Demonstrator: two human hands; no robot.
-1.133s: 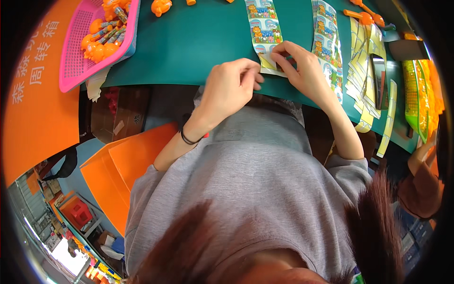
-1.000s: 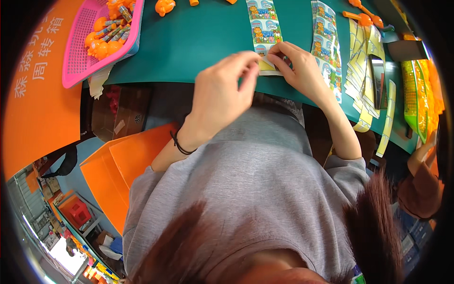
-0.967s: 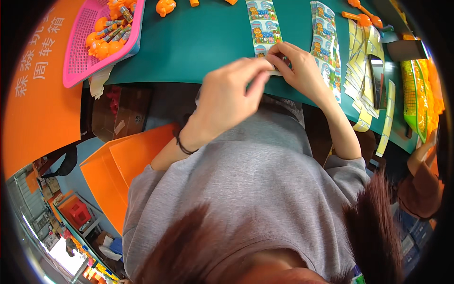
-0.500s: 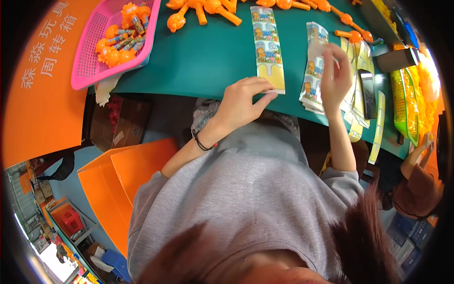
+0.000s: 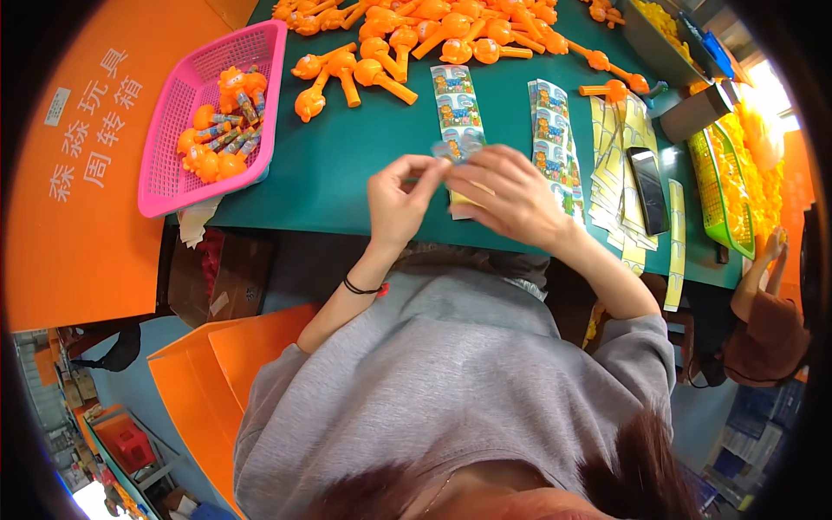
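My two hands meet over a strip of printed stickers (image 5: 457, 108) on the green table. A small loose printed sticker (image 5: 462, 146) is raised at the fingertips. My left hand (image 5: 400, 198) is closed, thumb and forefinger pinching at its left edge. My right hand (image 5: 513, 195) reaches across from the right, its fingers bent over the strip's lower part and smeared by motion; its grip on the sticker is unclear. A second stack of sticker strips (image 5: 553, 143) lies beside my right hand.
Orange figure-topped sticks (image 5: 451, 26) are heaped at the back. At left stands a pink basket (image 5: 160, 165) with several stickered ones. Yellow backing strips (image 5: 608, 178), a black phone (image 5: 648, 191) and a green basket (image 5: 715, 186) lie right. A co-worker's hand (image 5: 770, 251) shows far right.
My right hand has come left from the sticker stack to my left hand. My left hand has left the strip's lower end and now pinches. The view has shifted, showing more of the table's back.
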